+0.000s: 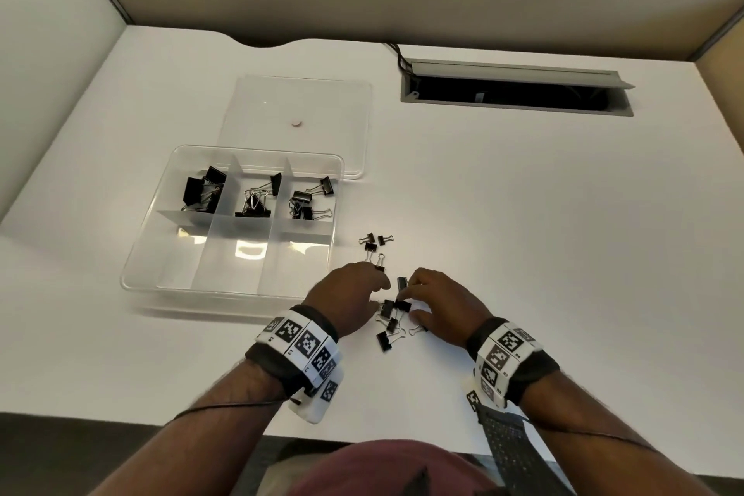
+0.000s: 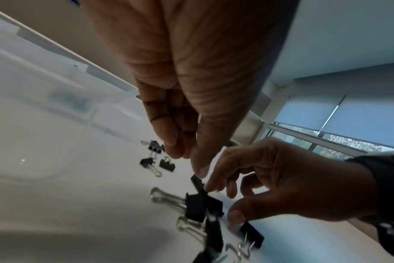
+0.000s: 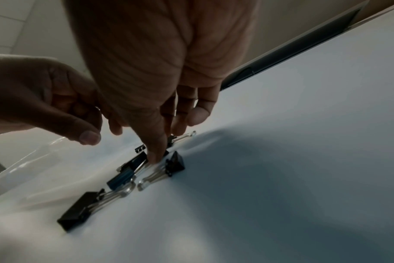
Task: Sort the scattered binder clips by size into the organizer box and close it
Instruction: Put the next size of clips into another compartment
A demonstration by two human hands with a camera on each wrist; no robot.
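The clear organizer box sits at the left with its lid lying behind it. Black binder clips fill its far row: large, medium, smaller. Loose clips lie in a pile between my hands, and a few tiny ones lie just beyond. My left hand hovers over the pile, fingers loosely curled, with nothing seen in it. My right hand pinches a small binder clip at the pile's far edge.
An open cable hatch is set into the white desk at the back right. Beige partition walls close the desk at the back and sides. A small pink disc lies on the lid. The desk's front edge runs just below my wrists.
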